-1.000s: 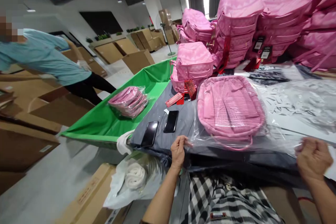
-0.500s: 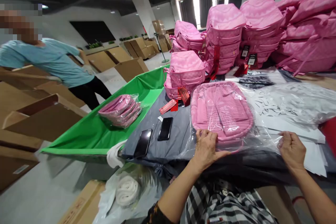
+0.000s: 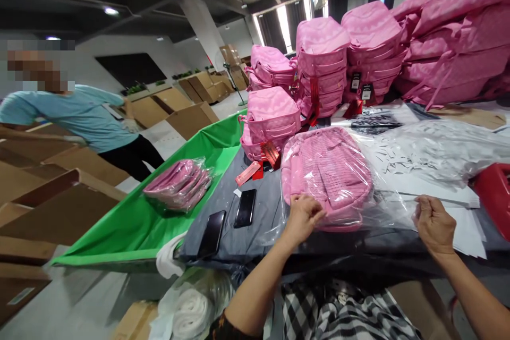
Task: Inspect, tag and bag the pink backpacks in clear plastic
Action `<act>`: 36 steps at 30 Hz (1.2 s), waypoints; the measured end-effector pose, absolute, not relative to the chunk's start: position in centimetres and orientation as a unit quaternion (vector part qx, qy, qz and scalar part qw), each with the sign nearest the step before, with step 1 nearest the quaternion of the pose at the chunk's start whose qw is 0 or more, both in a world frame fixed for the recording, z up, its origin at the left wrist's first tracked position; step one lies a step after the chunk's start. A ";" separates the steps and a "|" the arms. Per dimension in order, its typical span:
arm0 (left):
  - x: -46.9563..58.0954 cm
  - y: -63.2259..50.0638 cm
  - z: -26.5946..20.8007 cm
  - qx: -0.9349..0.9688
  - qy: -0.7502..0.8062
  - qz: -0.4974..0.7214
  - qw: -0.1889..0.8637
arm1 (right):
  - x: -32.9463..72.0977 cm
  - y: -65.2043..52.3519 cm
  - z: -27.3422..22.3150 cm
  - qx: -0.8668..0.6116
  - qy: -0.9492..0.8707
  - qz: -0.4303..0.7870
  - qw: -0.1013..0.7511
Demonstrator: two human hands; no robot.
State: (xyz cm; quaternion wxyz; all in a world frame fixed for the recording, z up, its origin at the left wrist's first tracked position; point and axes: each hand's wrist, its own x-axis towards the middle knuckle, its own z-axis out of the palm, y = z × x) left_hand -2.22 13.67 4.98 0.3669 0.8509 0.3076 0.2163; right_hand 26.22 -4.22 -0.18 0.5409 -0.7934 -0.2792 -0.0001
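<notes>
A pink backpack (image 3: pixel 330 170) lies flat on the dark-covered table, inside a clear plastic bag (image 3: pixel 388 215) whose loose end spreads to the right. My left hand (image 3: pixel 302 219) is at the backpack's lower left edge, fingers bent and closed on the plastic there. Off to the right, my right hand (image 3: pixel 435 224) pinches the bag's loose edge between thumb and fingers, drawing the film out from the backpack. Red hang tags (image 3: pixel 270 155) rest beside a stacked pink backpack just behind the left hand.
Stacks of pink backpacks (image 3: pixel 322 58) line the back. Two phones (image 3: pixel 245 208) lie at left. Bagged pink items (image 3: pixel 179 185) sit in a green fabric bin (image 3: pixel 119 223). More clear plastic bags (image 3: pixel 434 151) and a red object (image 3: pixel 494 196) are at right. A person in blue (image 3: pixel 79 117) stands among cartons.
My left thumb, earlier stretched out to the right, is now drawn in toward the fingers. The right hand keeps its pinch on the plastic. The whole view has shifted slightly.
</notes>
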 end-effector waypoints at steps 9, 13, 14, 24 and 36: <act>-0.7 17.3 3.6 0.750 0.326 0.121 0.563 | 27.8 -1.5 0.9 -0.825 -0.309 0.019 0.473; -0.9 17.0 4.1 0.726 0.329 0.125 0.590 | 28.5 -1.2 0.7 -0.825 -0.326 0.008 0.461; -0.9 17.0 4.2 0.721 0.330 0.125 0.596 | 28.6 -1.1 0.6 -0.826 -0.331 0.009 0.457; -0.1 16.7 5.0 0.698 0.353 0.117 0.612 | 30.1 -3.7 3.3 -0.812 -0.316 0.114 0.478; -0.1 16.5 6.4 0.728 0.323 0.078 0.600 | 41.4 -21.9 6.8 -0.916 -0.128 -0.032 0.378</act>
